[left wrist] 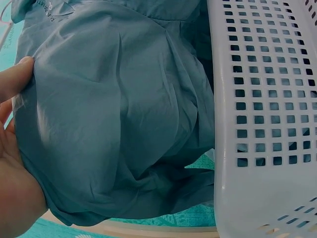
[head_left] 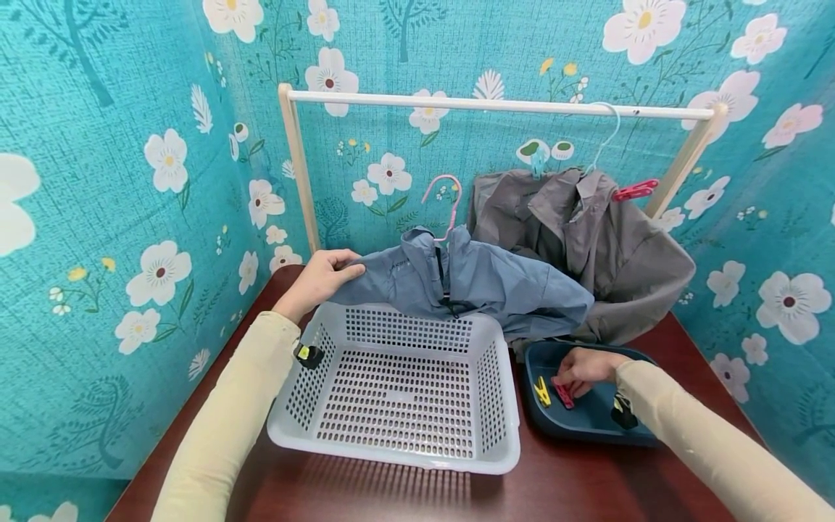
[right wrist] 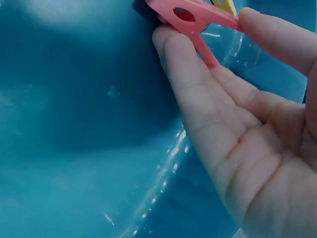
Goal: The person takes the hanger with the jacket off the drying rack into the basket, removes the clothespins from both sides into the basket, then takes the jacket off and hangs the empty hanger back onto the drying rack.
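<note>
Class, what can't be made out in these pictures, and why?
Lettering on the blue jacket: too small to read, head view.
Lower part of the pink hanger: inside the jacket, head view.
Part of the pink clip: cut off by the top edge, right wrist view.
Part of the left hand: beyond the left edge, left wrist view.

- head: from near and above, facing far and down, widest, reaching the rack (head_left: 496,104)
- left wrist: on the left, close, facing the blue jacket (left wrist: 89,104) and basket (left wrist: 223,124), both shared with head
- right wrist: on the right, very close, facing the tray (right wrist: 74,114) and pink clip (right wrist: 202,17), both shared with head
</note>
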The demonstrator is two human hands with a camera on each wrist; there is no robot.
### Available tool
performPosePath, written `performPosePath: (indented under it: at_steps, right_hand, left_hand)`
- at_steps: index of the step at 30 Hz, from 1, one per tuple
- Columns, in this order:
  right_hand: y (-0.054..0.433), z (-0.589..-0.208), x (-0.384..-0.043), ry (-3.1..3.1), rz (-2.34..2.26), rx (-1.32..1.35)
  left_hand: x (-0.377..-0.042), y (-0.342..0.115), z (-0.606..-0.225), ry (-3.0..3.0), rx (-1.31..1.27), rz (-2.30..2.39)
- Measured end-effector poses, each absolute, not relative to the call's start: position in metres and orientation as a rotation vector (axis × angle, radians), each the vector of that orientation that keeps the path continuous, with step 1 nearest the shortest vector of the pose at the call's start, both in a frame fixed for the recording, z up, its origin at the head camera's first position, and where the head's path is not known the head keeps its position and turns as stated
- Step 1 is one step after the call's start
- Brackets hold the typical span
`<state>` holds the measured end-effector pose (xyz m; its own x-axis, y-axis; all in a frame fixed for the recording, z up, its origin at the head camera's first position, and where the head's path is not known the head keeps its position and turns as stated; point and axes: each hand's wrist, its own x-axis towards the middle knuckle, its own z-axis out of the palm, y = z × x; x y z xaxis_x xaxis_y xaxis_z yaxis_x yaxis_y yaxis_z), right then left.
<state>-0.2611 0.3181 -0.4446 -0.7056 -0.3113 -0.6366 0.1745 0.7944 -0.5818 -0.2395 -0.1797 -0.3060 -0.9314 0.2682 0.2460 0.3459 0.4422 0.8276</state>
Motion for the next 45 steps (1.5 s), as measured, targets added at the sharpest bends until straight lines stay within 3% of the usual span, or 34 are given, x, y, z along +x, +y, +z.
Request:
performPosePath:
  at_steps: [9,17,35,45]
  right_hand:
    - [0.319,-0.440,-0.258,2.236,-0.817,-0.080]
    - [0.321,-0.412,-0.250,2.282,-0.842,-0.193]
    - [0.244,-0.331,-0.220,2.897,-0.826,-0.943]
    - [0.204,-0.309,-0.230,3.233,-0.843,-1.217]
  left_hand:
    - [-0.239,-0.179,-0.306,-2.591,-0.560,-1.522]
    - [-0.239,-0.179,-0.306,-2.599,-0.558,-1.523]
    - [-0.235,-0.176,-0.305,-2.611,-0.542,-1.529]
    - [-0.234,-0.176,-0.304,-2.601,-0.565,-1.515]
